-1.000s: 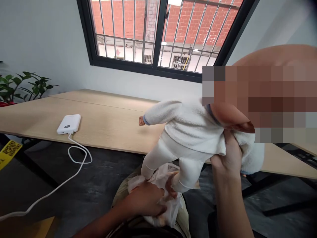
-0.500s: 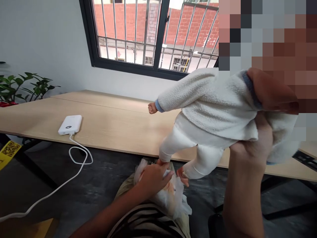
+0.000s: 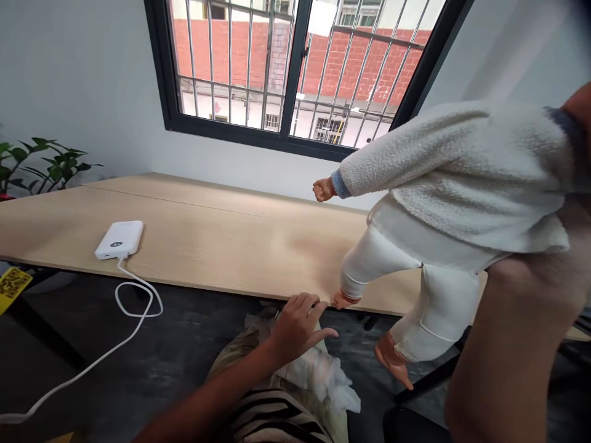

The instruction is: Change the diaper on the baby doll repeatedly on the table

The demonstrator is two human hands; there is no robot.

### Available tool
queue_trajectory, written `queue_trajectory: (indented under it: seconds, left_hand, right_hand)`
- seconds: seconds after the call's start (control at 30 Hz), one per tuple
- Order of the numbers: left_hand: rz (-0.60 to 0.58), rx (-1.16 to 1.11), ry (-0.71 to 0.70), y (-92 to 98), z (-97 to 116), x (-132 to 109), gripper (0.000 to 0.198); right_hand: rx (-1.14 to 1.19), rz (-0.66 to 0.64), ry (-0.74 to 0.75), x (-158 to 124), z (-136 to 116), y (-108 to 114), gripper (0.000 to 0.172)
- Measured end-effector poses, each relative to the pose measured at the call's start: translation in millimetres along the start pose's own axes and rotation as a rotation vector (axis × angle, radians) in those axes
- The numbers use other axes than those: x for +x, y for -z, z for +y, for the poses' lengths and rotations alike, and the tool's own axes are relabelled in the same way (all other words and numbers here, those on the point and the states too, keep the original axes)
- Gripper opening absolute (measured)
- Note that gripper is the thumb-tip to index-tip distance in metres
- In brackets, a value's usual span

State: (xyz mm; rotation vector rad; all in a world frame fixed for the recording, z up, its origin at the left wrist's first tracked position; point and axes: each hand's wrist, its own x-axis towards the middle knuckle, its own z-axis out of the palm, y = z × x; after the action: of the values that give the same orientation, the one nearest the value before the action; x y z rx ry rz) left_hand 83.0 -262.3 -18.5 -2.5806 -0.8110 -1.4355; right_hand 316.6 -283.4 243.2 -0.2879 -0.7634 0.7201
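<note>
A baby doll (image 3: 462, 184) in a fleecy white top with blue cuffs and white trousers is held up at the right, over the table edge. Its head is mostly out of the frame. My right hand (image 3: 551, 267) grips the doll from below and behind, with its fingers hidden by the body. My left hand (image 3: 298, 326) is at the table's front edge, thumb and fingers apart, holding nothing. It is just left of the doll's foot but not around it. Under it, a crumpled translucent plastic bag (image 3: 323, 378) lies on my lap.
A white power bank (image 3: 120, 239) with a white cable (image 3: 132, 332) sits on the left of the wooden table (image 3: 221, 246). A green plant (image 3: 46, 163) stands at the far left. Behind the table is a barred window (image 3: 286, 80). A yellow tag (image 3: 13, 289) is at the left edge.
The doll has moved right and closer in my right hand, its head passing mostly out of view. My left hand has shifted slightly right and up from the bag, its fingers more spread.
</note>
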Motion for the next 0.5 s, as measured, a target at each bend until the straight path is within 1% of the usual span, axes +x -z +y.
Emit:
queue_trajectory:
  seconds: [0.03,0.07,0.13,0.2,0.27,0.3,0.37,0.43,0.5]
  left_hand:
    - [0.042,-0.15,0.082,8.4,0.4,8.9,0.059]
    - [0.079,-0.304,0.153,18.8,-0.1,21.0,0.064]
    - [0.112,-0.541,0.289,43.5,-3.9,52.7,0.068]
    - [0.083,-0.724,0.334,69.4,-10.9,89.2,0.071]
    - [0.017,-0.882,0.321,91.3,-19.7,122.3,0.072]
    - [-0.005,-0.91,0.306,99.7,-24.4,135.7,0.071]
    - [-0.036,-0.91,0.274,110.4,-34.6,154.5,0.066]
    - [-0.047,-0.874,0.278,114.1,-46.3,163.8,0.062]
    - [-0.045,-0.844,0.313,113.4,-59.2,166.8,0.058]
  right_hand:
    - [-0.054,-0.059,0.063,0.9,2.2,-0.7,0.049]
    - [-0.101,-0.102,0.093,1.3,5.8,-1.6,0.047]
    - [-0.164,-0.131,0.067,0.9,16.9,-3.4,0.039]
    - [-0.198,-0.117,0.034,-0.8,32.7,-4.6,0.028]
    - [-0.214,-0.119,-0.001,-3.6,51.7,-5.6,0.018]
    - [-0.22,-0.125,-0.031,-5.5,61.8,-6.2,0.013]
    - [-0.238,-0.143,-0.118,-9.9,82.0,-7.4,0.007]
    - [-0.258,-0.156,-0.204,-14.3,100.7,-8.9,0.006]
    - [-0.271,-0.159,-0.248,-17.7,117.0,-10.5,0.009]
